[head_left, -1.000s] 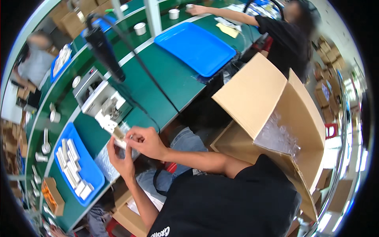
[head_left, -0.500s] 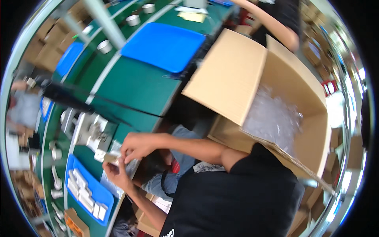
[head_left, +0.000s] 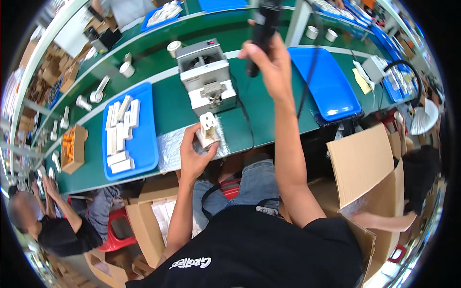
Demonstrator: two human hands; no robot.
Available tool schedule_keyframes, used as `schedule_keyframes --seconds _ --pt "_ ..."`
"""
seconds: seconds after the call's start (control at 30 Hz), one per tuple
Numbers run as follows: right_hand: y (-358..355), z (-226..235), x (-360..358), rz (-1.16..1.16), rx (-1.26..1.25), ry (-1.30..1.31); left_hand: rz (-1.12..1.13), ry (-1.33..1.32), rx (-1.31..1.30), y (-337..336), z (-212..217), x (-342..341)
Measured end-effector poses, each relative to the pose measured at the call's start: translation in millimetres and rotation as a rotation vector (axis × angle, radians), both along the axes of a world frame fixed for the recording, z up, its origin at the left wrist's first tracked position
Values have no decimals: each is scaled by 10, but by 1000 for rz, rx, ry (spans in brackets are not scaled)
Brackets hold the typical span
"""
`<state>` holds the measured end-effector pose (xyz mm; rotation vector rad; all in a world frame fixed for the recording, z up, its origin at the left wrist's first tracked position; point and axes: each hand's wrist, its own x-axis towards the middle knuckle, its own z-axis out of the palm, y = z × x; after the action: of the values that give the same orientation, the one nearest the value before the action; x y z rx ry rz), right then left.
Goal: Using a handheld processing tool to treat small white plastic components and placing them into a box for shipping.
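Head view: a green bench (head_left: 261,122) with a grey machine (head_left: 201,72) standing on it, the landmark for every place below.
Left hand (head_left: 192,161): just in front of the grey machine, thumb and fingers set narrowly on either side of a white piece (head_left: 207,137), holding it.
White piece: between that hand and the machine's front, with holes in its upper end; whether it touches the machine, I cannot tell.
Right hand (head_left: 274,67): raised to the right of the machine, fingers wrapped around a black handheld tool (head_left: 260,38).
Black handheld tool: right of the machine, its lower end pointing down, clear of the white piece.
Bubble wrap (head_left: 173,150): on the bench, in front of the machine and partly to its left.
Left tray (head_left: 145,156): blue, left of the machine, bearing white blocks (head_left: 120,127).
Right tray (head_left: 331,96): blue, right of the machine, beyond the right hand.
Small carton (head_left: 74,166): far left of the machine, holding orange items (head_left: 67,144).
Large carton (head_left: 362,161): right of the machine and nearer the wearer, flaps open.
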<state>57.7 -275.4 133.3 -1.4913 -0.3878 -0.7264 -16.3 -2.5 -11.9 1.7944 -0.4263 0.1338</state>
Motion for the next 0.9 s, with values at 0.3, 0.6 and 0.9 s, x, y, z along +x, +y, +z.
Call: schedule_keyframes --seconds 0.3,0.6,0.9 --pt "350 140 -266 153 101 -142 -10 -93 37 2 92 61" --pt "879 491 293 177 130 -280 22 -50 -9 -10 58 17" --pt "998 468 100 225 176 -107 31 -52 -57 16 36 3"
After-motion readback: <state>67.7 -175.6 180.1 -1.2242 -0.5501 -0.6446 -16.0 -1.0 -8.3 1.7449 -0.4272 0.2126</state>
